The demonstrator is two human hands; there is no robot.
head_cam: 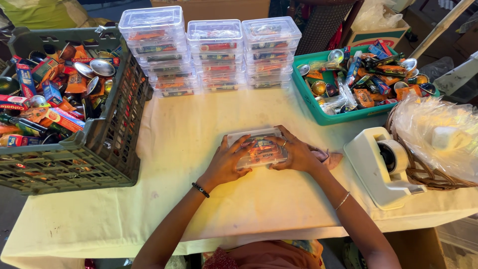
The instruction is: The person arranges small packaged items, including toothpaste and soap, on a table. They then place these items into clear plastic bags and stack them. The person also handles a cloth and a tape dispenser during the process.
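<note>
Hands press on a clear plastic box at the frame's centre, on the cloth-covered table. Its long axis runs left to right, tilted slightly up toward the right, lid facing up. The left hand grasps its left end, the right hand its right end. Stacked boxes stand at upper centre, a tape dispenser at right.

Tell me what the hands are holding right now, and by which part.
Both hands grip one clear plastic box on the table: the left hand over its left end, the right hand over its right end and lid.
</note>
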